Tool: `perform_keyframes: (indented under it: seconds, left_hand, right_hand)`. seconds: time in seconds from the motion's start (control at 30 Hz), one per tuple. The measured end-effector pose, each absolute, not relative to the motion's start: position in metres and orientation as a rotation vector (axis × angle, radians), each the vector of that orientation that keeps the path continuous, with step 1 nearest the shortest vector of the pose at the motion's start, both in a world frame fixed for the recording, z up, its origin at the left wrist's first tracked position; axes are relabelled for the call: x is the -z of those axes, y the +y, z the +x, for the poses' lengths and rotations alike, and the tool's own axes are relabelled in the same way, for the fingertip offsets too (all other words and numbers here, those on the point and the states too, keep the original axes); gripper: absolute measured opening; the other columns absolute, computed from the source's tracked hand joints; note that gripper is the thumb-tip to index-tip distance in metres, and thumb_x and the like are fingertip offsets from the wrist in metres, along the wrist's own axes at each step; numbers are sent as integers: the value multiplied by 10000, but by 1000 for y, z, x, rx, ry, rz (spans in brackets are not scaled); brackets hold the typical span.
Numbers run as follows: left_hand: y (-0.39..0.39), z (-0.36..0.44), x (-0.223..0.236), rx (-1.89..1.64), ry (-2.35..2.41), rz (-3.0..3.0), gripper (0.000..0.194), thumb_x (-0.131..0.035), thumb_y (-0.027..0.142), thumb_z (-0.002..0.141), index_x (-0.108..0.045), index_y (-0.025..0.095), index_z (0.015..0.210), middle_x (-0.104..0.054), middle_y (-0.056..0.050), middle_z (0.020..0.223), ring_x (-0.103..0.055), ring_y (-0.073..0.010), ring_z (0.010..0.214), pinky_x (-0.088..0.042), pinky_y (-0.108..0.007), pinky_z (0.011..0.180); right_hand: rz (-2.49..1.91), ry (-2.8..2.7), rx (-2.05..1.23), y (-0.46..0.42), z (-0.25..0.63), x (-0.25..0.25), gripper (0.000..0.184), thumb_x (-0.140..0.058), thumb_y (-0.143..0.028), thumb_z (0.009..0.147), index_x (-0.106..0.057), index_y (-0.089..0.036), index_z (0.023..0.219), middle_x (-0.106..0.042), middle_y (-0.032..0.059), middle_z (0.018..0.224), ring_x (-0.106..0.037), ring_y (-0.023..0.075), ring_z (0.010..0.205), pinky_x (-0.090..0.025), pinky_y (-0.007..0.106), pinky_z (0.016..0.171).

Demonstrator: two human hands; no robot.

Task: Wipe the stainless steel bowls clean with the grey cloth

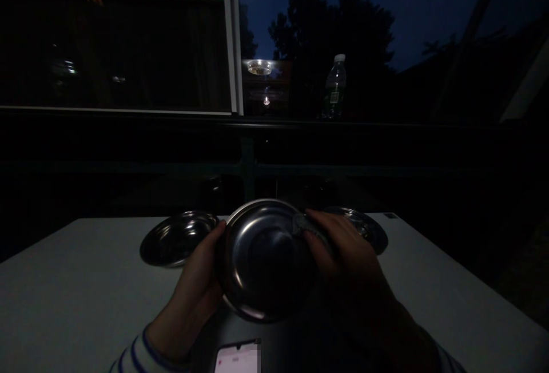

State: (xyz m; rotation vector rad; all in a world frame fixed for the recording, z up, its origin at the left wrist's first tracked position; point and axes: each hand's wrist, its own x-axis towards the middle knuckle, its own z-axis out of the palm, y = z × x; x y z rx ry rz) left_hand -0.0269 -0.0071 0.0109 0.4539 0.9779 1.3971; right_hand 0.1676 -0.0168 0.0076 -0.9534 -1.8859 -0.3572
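A shiny metal bowl (pixel 268 264) is held up above the white table, tilted so that its inside faces me. My left hand (pixel 201 281) grips its left rim, thumb on the edge and the other fingers behind. At the upper right of the bowl, my right hand (pixel 343 247) is closed on a small grey cloth (pixel 303 225), which touches the inner wall near the rim. The light is dim, and the underside of the bowl is hidden.
A second metal bowl (pixel 178 241) rests at the table's back left, and another metal dish (pixel 371 233) at the back right, partly behind my right hand. A lit phone (pixel 237 358) lies at the near edge of the white table (pixel 86 293). A plastic bottle (pixel 335 90) stands by the window.
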Motion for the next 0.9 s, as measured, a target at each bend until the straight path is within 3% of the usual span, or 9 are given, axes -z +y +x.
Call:
perform_keyframes:
  seconds: [0.2,0.37,0.5,0.67,0.9]
  left_hand:
    - [-9,-20,-6,-1362,1020,474,219,-513,265,823,-647,124,723,-684,-54,585,-639,-164,494,-506,-248,439]
    - [-8,-26,-13,-1432,1070,440,242,-482,268,841,-628,136,700,-648,-34,493,-588,-142,388,-470,-228,366]
    - [-4,-33,-16,-1454,1070,427,238,-469,259,848,-617,129,715,-652,-36,504,-601,-149,406,-478,-239,371]
    - [-6,-35,-17,-1453,1048,413,222,-480,246,845,-608,127,708,-645,-28,503,-599,-143,405,-485,-236,385]
    - [-7,-33,-20,-1499,1095,411,240,-465,264,846,-611,126,714,-629,-30,480,-579,-147,381,-475,-241,371]
  right_hand:
    - [-1015,-1807,286,-19,159,-5,162,-461,-177,863,-583,-167,969,-588,68,943,-565,167,856,-495,301,739]
    - [-876,-2235,457,-15,155,6,397,-432,-241,870,-461,-97,1239,-491,154,1240,-457,262,1112,-460,422,865]
    - [-793,-2367,540,-7,165,10,472,-380,-175,867,-339,-99,1331,-350,151,1382,-333,254,1256,-425,416,932]
    - [-908,-2252,530,-2,178,7,435,-344,-128,886,-349,-111,1321,-432,122,1337,-421,196,1205,-451,350,901]
    - [-718,-2302,702,-20,150,13,302,-376,-158,900,-545,-153,1151,-583,60,1184,-523,185,998,-458,305,700]
